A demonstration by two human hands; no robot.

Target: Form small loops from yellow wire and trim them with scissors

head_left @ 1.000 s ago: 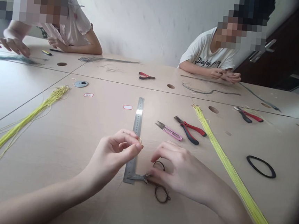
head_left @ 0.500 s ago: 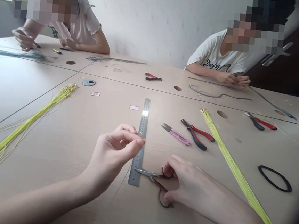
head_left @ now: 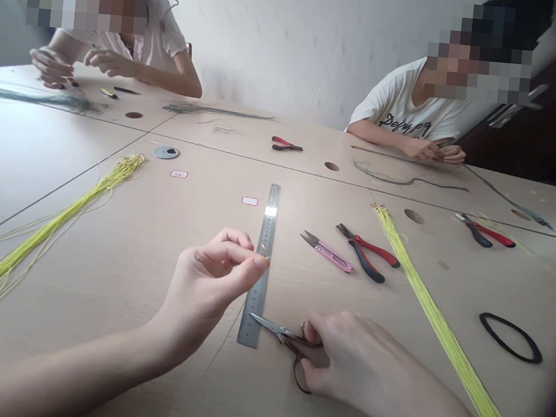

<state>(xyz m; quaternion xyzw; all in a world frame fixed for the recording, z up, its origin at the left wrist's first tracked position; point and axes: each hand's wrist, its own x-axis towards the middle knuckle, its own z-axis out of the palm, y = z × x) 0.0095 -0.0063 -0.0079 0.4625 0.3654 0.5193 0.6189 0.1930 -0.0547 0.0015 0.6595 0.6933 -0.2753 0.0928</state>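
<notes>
My left hand (head_left: 213, 287) is closed in a pinch above the steel ruler (head_left: 252, 323). A tiny yellowish cord end (head_left: 268, 257) shows at its fingertips; its exact shape is too small to make out. Below this hand a thin thread (head_left: 225, 343) runs down past the ruler's left edge. My right hand (head_left: 348, 351) grips the handles of a pair of metal scissors (head_left: 283, 332), whose tip lies over the ruler's near end. Beyond my right hand are pink thread snips (head_left: 330, 252) and red-and-black pliers (head_left: 368, 255).
Yellow cord bundles lie at left (head_left: 62, 222) and right (head_left: 437, 307). A black oval ring (head_left: 510, 336) is at far right. Two labels, a round metal cover (head_left: 167, 153) and more pliers (head_left: 287, 144) sit farther back. Two people (head_left: 166, 43) work across the table with greyish strands.
My right hand has lowered slightly and the scissor handles have drawn closer together. My left hand has stayed nearly in place. The person at upper left has lifted a hand.
</notes>
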